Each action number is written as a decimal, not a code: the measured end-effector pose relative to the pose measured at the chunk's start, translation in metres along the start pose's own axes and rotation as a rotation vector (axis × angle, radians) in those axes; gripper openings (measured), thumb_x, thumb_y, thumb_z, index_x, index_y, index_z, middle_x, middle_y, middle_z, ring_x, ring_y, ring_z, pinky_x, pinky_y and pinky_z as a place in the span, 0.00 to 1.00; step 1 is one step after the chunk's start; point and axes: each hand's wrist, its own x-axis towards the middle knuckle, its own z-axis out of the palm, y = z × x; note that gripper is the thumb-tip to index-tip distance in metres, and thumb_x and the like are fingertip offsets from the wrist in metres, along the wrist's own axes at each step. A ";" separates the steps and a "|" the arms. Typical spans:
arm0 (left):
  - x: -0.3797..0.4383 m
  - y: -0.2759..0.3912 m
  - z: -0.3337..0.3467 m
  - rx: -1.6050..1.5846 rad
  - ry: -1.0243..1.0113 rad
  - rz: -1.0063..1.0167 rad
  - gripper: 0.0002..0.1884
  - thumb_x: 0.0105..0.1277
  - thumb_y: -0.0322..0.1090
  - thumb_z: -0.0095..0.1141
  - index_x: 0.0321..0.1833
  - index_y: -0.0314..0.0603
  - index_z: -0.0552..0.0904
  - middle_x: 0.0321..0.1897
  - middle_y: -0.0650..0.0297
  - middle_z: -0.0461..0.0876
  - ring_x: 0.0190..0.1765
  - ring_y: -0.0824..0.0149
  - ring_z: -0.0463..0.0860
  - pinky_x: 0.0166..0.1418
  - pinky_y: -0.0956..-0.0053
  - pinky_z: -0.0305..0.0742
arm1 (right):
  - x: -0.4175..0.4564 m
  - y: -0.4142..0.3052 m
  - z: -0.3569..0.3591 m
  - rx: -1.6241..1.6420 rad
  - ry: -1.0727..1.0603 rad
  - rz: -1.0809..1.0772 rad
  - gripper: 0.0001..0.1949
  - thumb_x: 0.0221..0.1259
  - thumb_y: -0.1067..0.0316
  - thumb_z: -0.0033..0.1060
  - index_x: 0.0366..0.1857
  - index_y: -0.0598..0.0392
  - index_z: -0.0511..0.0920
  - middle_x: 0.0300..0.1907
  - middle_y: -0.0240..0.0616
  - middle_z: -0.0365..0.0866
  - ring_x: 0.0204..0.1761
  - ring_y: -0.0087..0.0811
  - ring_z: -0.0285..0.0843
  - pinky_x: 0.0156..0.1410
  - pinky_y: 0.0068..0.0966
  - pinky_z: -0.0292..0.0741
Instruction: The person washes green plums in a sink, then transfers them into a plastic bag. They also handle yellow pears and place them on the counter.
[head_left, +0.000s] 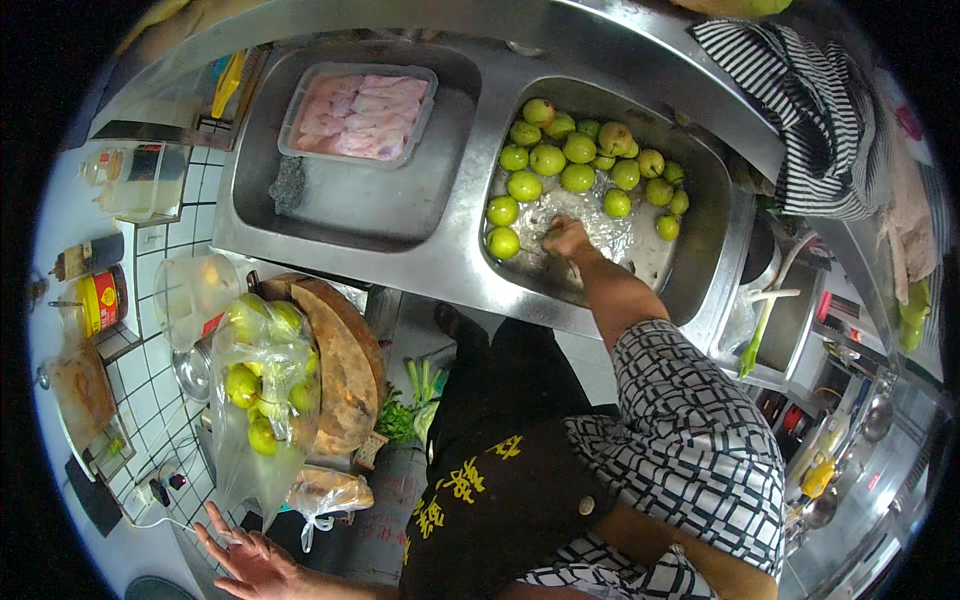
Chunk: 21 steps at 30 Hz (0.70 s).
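My right hand (568, 238) reaches down into the right sink basin (694, 285), at the front of the water. Something green shows faintly by its fingers; whether it grips this I cannot tell. Many green pears (578, 178) lie in the basin, mostly along its back and left side. My left hand (251, 559) is at the lower left, palm showing and fingers spread, holding nothing. Just above it hangs the end of a clear plastic bag (259, 457) with more green pears, which rests on a thick round wooden chopping block (349, 375).
In the left basin (375, 217) stand a clear plastic tub (431, 82) of raw meat and a dark scouring pad (287, 185). A striped cloth (832, 127) hangs over the back right edge. A bagged loaf-like item (334, 489) lies below the block, and green onions (761, 330) lie right of the sink.
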 end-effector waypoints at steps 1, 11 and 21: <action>-0.003 -0.002 0.000 0.009 0.011 0.001 0.47 0.75 0.48 0.55 0.82 0.33 0.40 0.81 0.34 0.35 0.59 0.47 0.82 0.50 0.64 0.85 | -0.004 -0.001 -0.010 0.332 -0.067 0.031 0.29 0.56 0.60 0.72 0.63 0.55 0.74 0.58 0.46 0.81 0.58 0.43 0.81 0.61 0.37 0.78; -0.002 -0.007 0.010 -0.037 0.078 0.041 0.47 0.75 0.48 0.56 0.82 0.32 0.40 0.81 0.34 0.34 0.60 0.44 0.82 0.48 0.66 0.85 | -0.080 -0.064 -0.081 1.429 -0.674 -0.130 0.30 0.74 0.49 0.53 0.72 0.56 0.66 0.69 0.50 0.73 0.68 0.51 0.74 0.71 0.49 0.74; 0.001 -0.010 0.000 -0.017 0.056 0.078 0.48 0.73 0.49 0.58 0.82 0.30 0.42 0.80 0.30 0.39 0.55 0.46 0.85 0.42 0.70 0.84 | -0.135 -0.109 -0.110 1.218 -0.675 -0.405 0.34 0.68 0.61 0.61 0.77 0.50 0.60 0.68 0.46 0.71 0.67 0.48 0.75 0.67 0.49 0.77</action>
